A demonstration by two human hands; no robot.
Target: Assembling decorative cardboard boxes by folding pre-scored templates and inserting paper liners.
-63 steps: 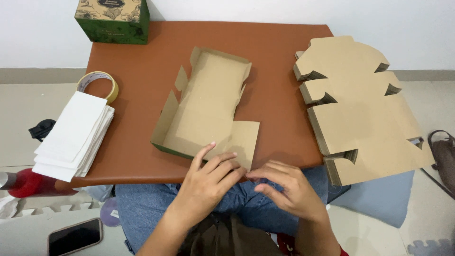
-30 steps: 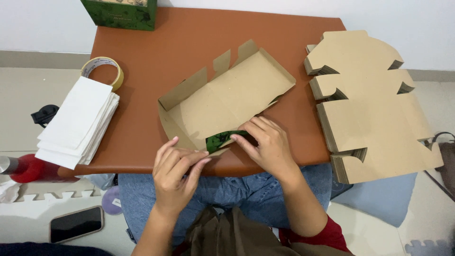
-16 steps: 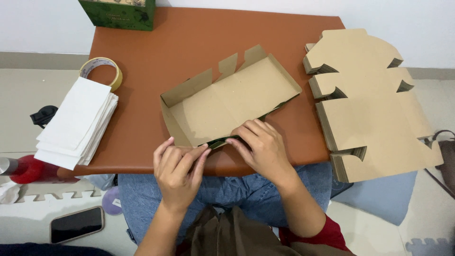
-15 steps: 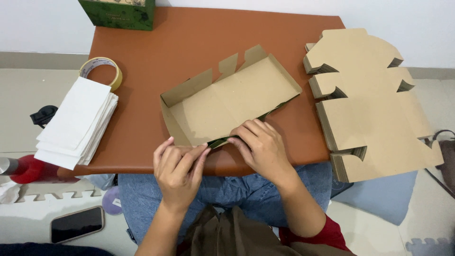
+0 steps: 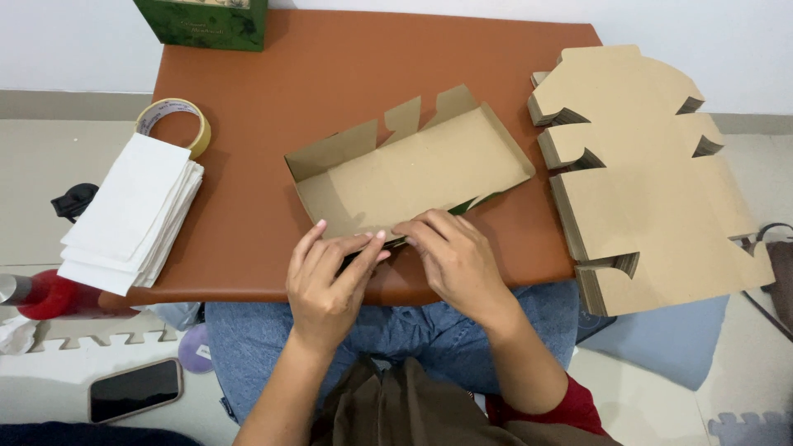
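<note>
A half-folded brown cardboard box (image 5: 413, 169), green on its outer face, lies open side up in the middle of the brown table (image 5: 248, 223). Both of my hands press on its near wall at the table's front edge. My left hand (image 5: 330, 277) lies flat with fingers spread over the near-left flap. My right hand (image 5: 454, 256) pushes the near flap down with curled fingers, just right of the left hand. The far wall and two notched tabs of the box stand up.
A tall stack of flat die-cut cardboard blanks (image 5: 652, 173) overhangs the table's right side. A pile of white paper sheets (image 5: 132, 215) and a roll of tape (image 5: 178, 120) lie at the left. A green box (image 5: 202, 21) stands far left. A phone (image 5: 136, 388) lies on the floor.
The box was turned so its long side runs left to right, and its walls came up. My hands moved together onto the near flap and folded the green-faced flap down.
</note>
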